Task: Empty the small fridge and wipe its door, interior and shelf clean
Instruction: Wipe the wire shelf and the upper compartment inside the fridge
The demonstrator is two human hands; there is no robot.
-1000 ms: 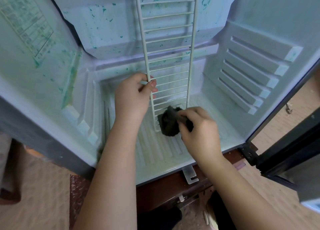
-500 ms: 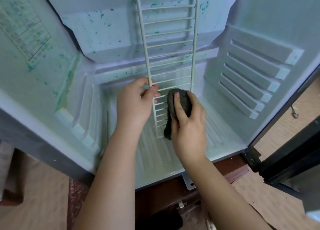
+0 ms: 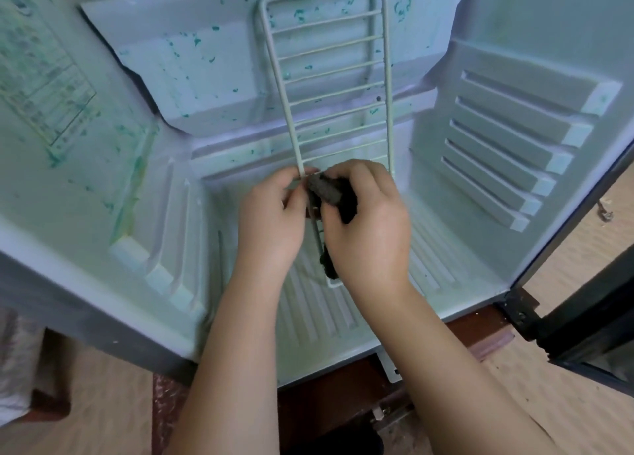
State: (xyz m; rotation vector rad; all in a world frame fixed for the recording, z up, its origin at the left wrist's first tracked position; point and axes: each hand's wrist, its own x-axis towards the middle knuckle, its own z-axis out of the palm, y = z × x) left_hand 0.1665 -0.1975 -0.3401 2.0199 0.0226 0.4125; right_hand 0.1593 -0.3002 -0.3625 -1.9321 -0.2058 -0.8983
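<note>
**A:** Fridge first: it stands open in front of us, and we look down into it. What do we have on the left?

**B:** We see a faded label on the left wall. Green specks run across that wall and the back panel.

**A:** And the shelf?

**B:** The shelf is inside the fridge, in the middle. It stands on end on the ribbed bottom, with its top towards the back panel. Our left hand pinches its left rail between thumb and fingers.

**A:** Just right of that?

**B:** A dark cloth is bunched against the lower wires. Our right hand is curled round it and touches the left hand (a bit of the cloth hangs out below the palm).

**A:** Further right?

**B:** We see slanted ribs on the right wall. Past them is the dark door, swung open over a tan floor.
</note>
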